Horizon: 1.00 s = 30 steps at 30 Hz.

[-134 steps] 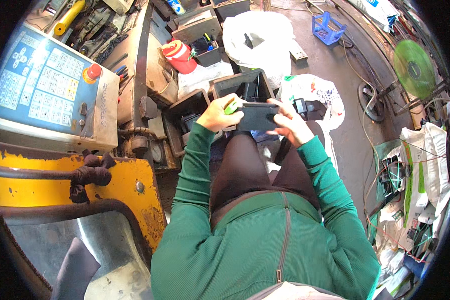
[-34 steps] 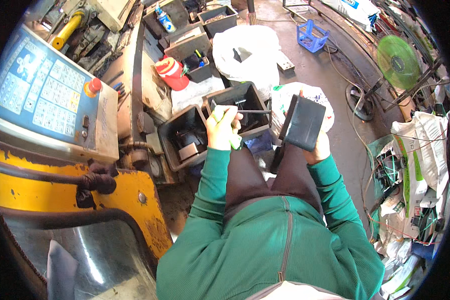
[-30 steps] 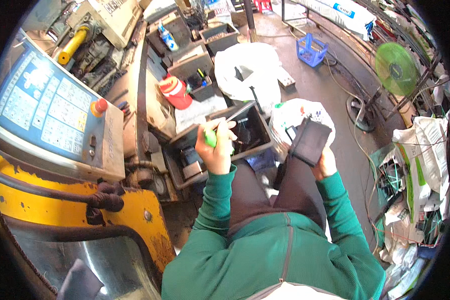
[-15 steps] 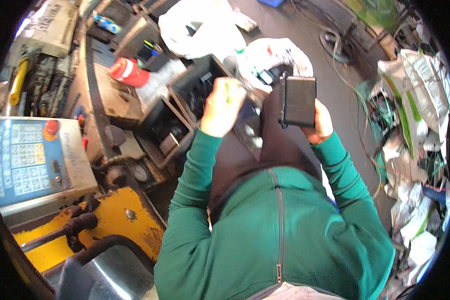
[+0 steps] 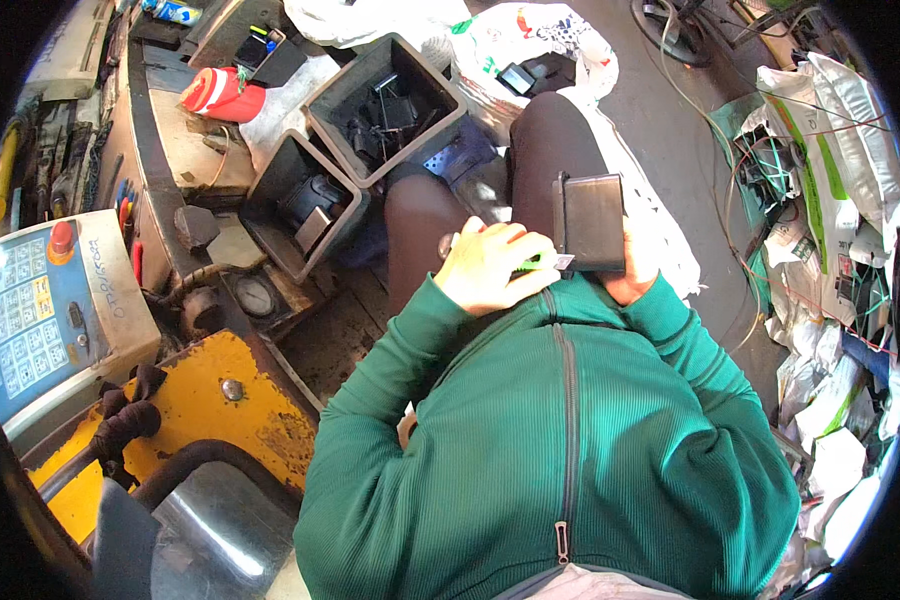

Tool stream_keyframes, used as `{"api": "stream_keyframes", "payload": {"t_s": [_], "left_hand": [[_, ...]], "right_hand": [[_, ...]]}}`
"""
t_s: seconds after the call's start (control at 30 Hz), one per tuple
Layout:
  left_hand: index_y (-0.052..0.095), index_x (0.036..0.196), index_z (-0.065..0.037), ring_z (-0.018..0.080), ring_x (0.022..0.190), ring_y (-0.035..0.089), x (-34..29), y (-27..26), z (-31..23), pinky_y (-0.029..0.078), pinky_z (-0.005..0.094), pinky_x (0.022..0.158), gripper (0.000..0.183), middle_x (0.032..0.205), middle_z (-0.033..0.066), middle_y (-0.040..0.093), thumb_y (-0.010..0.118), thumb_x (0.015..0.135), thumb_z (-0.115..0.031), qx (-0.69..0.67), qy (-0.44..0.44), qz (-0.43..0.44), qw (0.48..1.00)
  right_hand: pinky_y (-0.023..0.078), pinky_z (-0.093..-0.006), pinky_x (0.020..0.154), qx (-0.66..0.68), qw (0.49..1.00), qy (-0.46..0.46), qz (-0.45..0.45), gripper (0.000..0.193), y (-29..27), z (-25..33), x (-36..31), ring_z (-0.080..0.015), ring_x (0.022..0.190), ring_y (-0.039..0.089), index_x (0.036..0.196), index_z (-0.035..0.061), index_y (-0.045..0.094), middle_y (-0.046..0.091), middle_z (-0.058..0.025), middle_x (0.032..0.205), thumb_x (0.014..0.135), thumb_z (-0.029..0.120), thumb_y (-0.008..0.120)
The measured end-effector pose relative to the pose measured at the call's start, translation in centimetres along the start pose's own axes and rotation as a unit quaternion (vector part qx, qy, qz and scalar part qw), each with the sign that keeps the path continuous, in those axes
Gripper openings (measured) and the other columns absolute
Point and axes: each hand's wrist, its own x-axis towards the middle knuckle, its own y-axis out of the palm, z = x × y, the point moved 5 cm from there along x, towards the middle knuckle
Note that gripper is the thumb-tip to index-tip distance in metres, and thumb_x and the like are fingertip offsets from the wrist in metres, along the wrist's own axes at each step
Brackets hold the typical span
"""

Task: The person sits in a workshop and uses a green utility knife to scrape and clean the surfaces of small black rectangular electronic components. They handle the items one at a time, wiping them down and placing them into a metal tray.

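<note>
In my right hand point(image 5: 641, 262) is a black rectangular plastic box point(image 5: 590, 222), gripped along its right side and lower corner. Closed around a green-handled cutter knife point(image 5: 532, 263) is my left hand point(image 5: 492, 266). The short pale blade of the knife points right and meets or nearly meets the box's lower left edge. Most of the knife's handle is hidden in my fingers. Both hands are close together over my lap.
Ahead on the left stand a dark bin point(image 5: 440, 80) of black parts and a smaller bin point(image 5: 262, 215). A white bag point(image 5: 590, 50) with black pieces lies beyond my knees. At left are a control panel point(image 5: 30, 320) and yellow machine point(image 5: 200, 395). Plastic sacks point(image 5: 840, 130) lie right.
My left hand has come down and right with the knife, to the box's edge. The box sits slightly lower. The whole view has shifted, showing the bins higher.
</note>
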Motion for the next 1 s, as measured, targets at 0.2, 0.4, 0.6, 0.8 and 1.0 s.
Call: {"api": "stream_keyframes", "payload": {"t_s": [0.2, 0.4, 0.6, 0.8, 1.0], "left_hand": [[0.065, 0.094, -0.017, 0.0176, 0.077, 0.058, -0.2, 1.1, 1.4, 0.034, 0.0343, 0.072, 0.027, 0.085, -0.0015, 0.062, 0.068, 0.079, -0.039, -0.006, 0.028, -0.036, 0.999], [0.064, 0.091, -0.018, 0.0175, 0.076, 0.058, 1.0, 0.1, 3.9, 0.034, 0.0343, 0.069, 0.022, 0.084, -0.0037, 0.062, 0.065, 0.081, -0.038, 0.037, 0.008, -0.104, 0.994], [0.066, 0.088, -0.016, 0.0254, 0.078, 0.064, 1.5, -1.9, 9.5, 0.047, 0.0410, 0.063, 0.023, 0.084, 0.0054, 0.067, 0.060, 0.085, -0.038, 0.031, -0.147, -0.186, 0.971], [0.064, 0.086, -0.010, 0.0242, 0.080, 0.064, -0.7, -2.0, 3.0, 0.048, 0.0361, 0.073, 0.022, 0.084, 0.0050, 0.065, 0.069, 0.080, -0.030, -0.095, -0.058, -0.120, 0.986], [0.066, 0.088, -0.017, 0.0164, 0.073, 0.058, -2.3, -1.0, 2.0, 0.034, 0.0347, 0.068, 0.027, 0.077, -0.0023, 0.061, 0.071, 0.075, -0.041, 0.015, 0.005, -0.106, 0.994]], "right_hand": [[0.051, -0.0360, 0.081, -0.009, 0.997, 0.079, 0.011, 0.029, -1.7, -1.2, 0.2, -0.0198, 0.089, 0.063, 0.110, 0.0011, 0.059, 0.065, -0.0100, 0.101, 0.095, 0.023, 0.049], [0.052, -0.0362, 0.084, -0.031, 0.991, 0.126, 0.016, 0.027, -1.9, -2.3, -0.3, -0.0194, 0.093, 0.063, 0.113, 0.0005, 0.057, 0.065, -0.0101, 0.103, 0.094, 0.018, 0.053], [0.051, -0.0372, 0.087, -0.155, 0.981, 0.105, 0.048, 0.035, -1.8, -2.1, 1.2, -0.0201, 0.099, 0.062, 0.118, 0.0000, 0.055, 0.063, -0.0112, 0.108, 0.092, 0.024, 0.057], [0.050, -0.0400, 0.088, -0.049, 0.990, 0.117, 0.056, 0.034, -1.2, -1.5, 2.3, -0.0246, 0.098, 0.062, 0.120, 0.0004, 0.055, 0.063, -0.0135, 0.111, 0.093, 0.021, 0.049], [0.051, -0.0418, 0.084, -0.056, 0.983, 0.131, 0.119, 0.033, 0.8, -1.8, 2.2, -0.0252, 0.092, 0.063, 0.113, -0.0002, 0.057, 0.065, -0.0136, 0.104, 0.093, 0.023, 0.045]]}}
